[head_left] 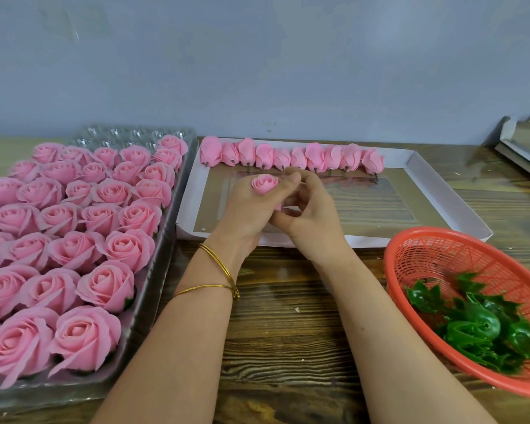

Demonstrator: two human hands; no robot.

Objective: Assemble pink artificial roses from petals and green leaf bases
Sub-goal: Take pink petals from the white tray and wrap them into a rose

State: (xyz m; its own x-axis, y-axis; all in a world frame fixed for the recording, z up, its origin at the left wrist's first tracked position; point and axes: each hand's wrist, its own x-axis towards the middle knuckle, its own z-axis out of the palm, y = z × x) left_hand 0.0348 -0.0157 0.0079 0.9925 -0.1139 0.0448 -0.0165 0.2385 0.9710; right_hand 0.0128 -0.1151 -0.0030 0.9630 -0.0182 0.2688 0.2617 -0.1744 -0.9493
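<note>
My left hand [248, 209] grips a small pink rose bud [264, 184] upright, its top showing above the fingers. Against it, my right hand [311, 209] has its fingers curled at the bud's lower side, with a bit of pink showing between them; the bud's base is hidden. Both hands hover over a white shallow tray [416, 185]. A row of several pink buds on pins [291, 156] lines that tray's far edge. At the right, green leaf bases [478, 328] lie in a red mesh basket [410, 258].
A clear plastic tray [162, 240] at the left holds several finished pink roses [74, 221]. The wooden table [288, 325] runs under my forearms. Flat cardboard pieces [523, 142] lie at the far right. A grey wall stands behind.
</note>
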